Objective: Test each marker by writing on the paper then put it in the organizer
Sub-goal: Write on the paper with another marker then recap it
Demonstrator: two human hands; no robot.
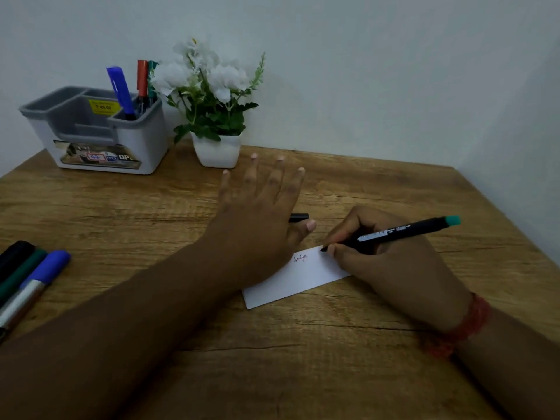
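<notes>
Right hand (pixel 394 262) is gripping a black marker with a green end (pixel 403 233) in a writing pinch, tip touching the far right corner of the white paper (pixel 291 283). Left hand (pixel 263 213) is hovering or resting flat with fingers spread and straight, holding nothing, heel over the paper's left part; a black cap (pixel 300 217) is lying just beyond its thumb. A small scribble is showing on the paper beside the tip. To do this step well, likely: keeping the left palm pressing so the slip is not sliding, writing inward from the corner onto bare white. The organizer (pixel 94 131) is standing at the table's far left, already holding three markers in its right pocket. More markers (pixel 27 280) are waiting at the left edge.
</notes>
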